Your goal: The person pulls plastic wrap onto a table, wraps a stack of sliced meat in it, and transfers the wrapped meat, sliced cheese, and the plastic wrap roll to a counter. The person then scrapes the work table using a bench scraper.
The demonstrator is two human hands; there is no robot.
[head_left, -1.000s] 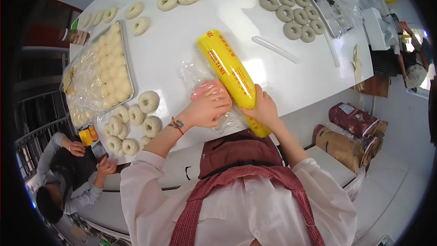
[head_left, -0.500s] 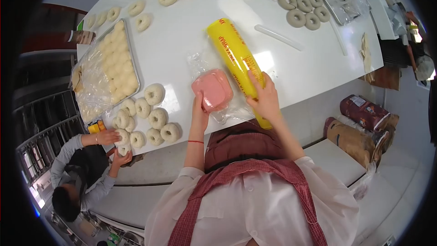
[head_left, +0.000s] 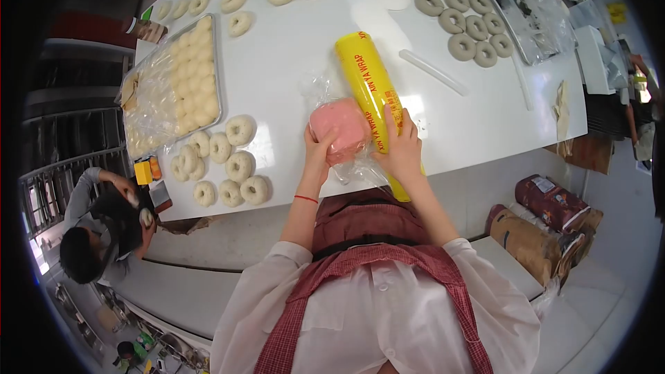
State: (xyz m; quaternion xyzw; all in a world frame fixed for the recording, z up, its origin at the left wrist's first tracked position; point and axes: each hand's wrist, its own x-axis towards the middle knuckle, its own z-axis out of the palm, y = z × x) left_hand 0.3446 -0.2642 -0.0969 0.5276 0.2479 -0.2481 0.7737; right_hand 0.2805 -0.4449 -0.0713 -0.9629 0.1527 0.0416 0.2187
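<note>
Near the front edge of the white table, my left hand grips the lower left side of a pink block, thumb on top. Clear plastic film lies beneath and around the block. To its right, touching or nearly so, a yellow roll of wrap lies slanted, its far end pointing away from me. My right hand is closed around the roll's near part, fingers over its right side.
A tray of pale dough balls, partly under plastic, lies left. Light rings and grey rings rest on the table. A clear stick lies right of the roll. Another person is at far left, holding pale pieces.
My left hand has gone from lying over the pink block to holding its left side, exposing its top. My right hand stays on the roll. The other person's hands have left the light rings.
</note>
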